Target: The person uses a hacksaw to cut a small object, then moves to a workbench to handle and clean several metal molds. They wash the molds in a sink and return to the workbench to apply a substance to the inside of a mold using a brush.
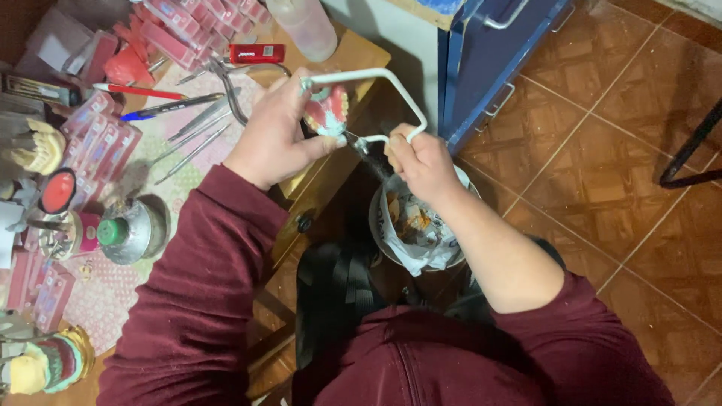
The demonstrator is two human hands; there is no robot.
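Far left of the bench [98, 301] is cluttered with a metal burner [131, 233], pink tooth-card boxes [101, 139] and steel hand tools [195, 131]; left hand [274, 139] is clamped round a denture model [327, 111] sitting in a white wire-frame articulator [376, 83]; right hand [421, 162] is pinched shut on a thin dark tool [361, 144], tip at the pink gum edge; lined waste bucket [417, 225] sits right below. Teeth look set, so I'd guess the gum trimming's only partway.

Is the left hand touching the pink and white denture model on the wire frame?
Touching. The head view shows the left hand wrapped around the denture model, fingers and thumb pressed against its side, no gap showing.
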